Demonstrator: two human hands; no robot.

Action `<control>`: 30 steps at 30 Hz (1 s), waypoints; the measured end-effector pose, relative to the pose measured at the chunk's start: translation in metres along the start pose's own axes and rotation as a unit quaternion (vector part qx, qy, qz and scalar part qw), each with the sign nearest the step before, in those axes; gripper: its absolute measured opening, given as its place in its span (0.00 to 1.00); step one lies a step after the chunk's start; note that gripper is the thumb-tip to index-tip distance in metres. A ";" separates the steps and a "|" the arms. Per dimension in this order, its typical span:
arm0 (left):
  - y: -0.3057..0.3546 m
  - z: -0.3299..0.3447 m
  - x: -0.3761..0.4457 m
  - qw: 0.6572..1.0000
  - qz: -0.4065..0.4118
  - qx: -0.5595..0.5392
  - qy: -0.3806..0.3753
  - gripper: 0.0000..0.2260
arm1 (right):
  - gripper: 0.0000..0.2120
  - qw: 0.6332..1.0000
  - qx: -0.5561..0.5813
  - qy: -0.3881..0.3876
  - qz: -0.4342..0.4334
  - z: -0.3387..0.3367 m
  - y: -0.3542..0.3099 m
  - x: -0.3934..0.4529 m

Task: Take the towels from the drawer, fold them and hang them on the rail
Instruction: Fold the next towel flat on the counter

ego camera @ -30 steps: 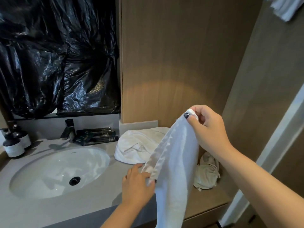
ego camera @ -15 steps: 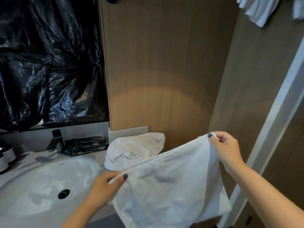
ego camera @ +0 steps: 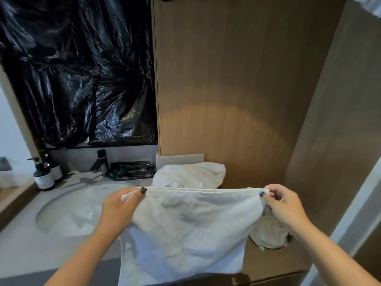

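A: cam setup?
B: single head view, looks forward and down, close over the hands, facing the wood wall panel [ego camera: 237, 89]; sink [ego camera: 78, 211] lower left.

1. Above the two pinches on the white towel [ego camera: 185, 228], the air is open up to the wooden wall panel [ego camera: 226, 79]
2. Just behind the stretched top edge lies a crumpled white towel [ego camera: 191, 175], blocking the counter there
3. Below and behind the right hand [ego camera: 282, 205], a bunched pale cloth [ego camera: 270, 234] fills the wooden ledge [ego camera: 274, 263]
4. Left of the left hand [ego camera: 121, 205], the sink basin [ego camera: 68, 213] is open; faucet [ego camera: 101, 163], dark packets [ego camera: 132, 170] and pump bottles [ego camera: 44, 176] crowd its far rim
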State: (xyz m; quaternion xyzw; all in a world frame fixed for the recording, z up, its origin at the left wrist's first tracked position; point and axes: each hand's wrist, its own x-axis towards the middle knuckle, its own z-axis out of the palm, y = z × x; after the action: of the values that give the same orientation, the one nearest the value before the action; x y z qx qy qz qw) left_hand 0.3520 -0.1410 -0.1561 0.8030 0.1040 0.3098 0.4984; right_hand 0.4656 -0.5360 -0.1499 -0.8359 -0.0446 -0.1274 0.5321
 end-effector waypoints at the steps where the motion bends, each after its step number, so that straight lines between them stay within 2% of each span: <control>1: -0.001 -0.005 -0.003 1.000 0.008 0.016 -0.014 0.12 | 0.09 1.000 -0.008 -0.010 -0.004 0.003 0.002 0.000; 4: -0.008 -0.025 -0.012 0.987 0.036 0.122 -0.100 0.11 | 0.08 0.998 -0.013 -0.054 0.007 0.015 0.008 -0.001; 8: -0.022 -0.051 -0.027 0.945 0.076 0.268 -0.171 0.08 | 0.05 0.993 -0.010 -0.110 0.037 0.038 0.020 -0.006; 10: -0.029 -0.058 -0.032 0.942 0.075 0.290 -0.154 0.09 | 0.05 0.987 0.037 -0.139 0.071 0.053 0.024 -0.008; 13: -0.042 -0.063 -0.037 0.948 0.105 0.286 -0.094 0.28 | 0.04 0.981 0.079 -0.149 0.097 0.074 0.029 -0.009; 14: -0.047 -0.064 -0.037 0.952 0.122 0.271 -0.072 0.30 | 0.04 0.979 0.086 -0.153 0.103 0.080 0.030 -0.009; 15: -0.051 -0.065 -0.036 0.955 0.137 0.258 -0.051 0.28 | 0.04 0.977 0.091 -0.157 0.111 0.086 0.031 -0.009; 18: -0.069 -0.063 -0.028 0.961 0.139 0.239 0.015 0.03 | 0.02 0.971 0.106 -0.160 0.140 0.100 0.037 -0.011; 19: -0.074 -0.060 -0.025 0.961 0.125 0.243 0.036 0.02 | 0.02 0.971 0.107 -0.154 0.147 0.104 0.039 -0.011; 22: -0.089 -0.053 -0.012 0.968 0.073 0.232 0.061 0.10 | 0.02 0.976 0.099 -0.129 0.145 0.117 0.043 -0.010; 25: -0.102 -0.047 0.010 0.977 0.036 0.204 0.041 0.16 | 0.02 0.983 0.074 -0.113 0.125 0.128 0.045 -0.002; 30: -0.128 -0.042 0.063 0.957 0.097 0.256 -0.094 0.27 | 0.05 0.988 0.023 -0.068 0.136 0.147 0.050 0.026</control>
State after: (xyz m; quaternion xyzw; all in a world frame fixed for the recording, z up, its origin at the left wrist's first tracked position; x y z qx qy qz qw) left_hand 0.3948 -0.0182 -0.2290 0.9353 0.0546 0.2428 0.2514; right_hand 0.5257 -0.4266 -0.2457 -0.8285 0.0303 0.0043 0.5592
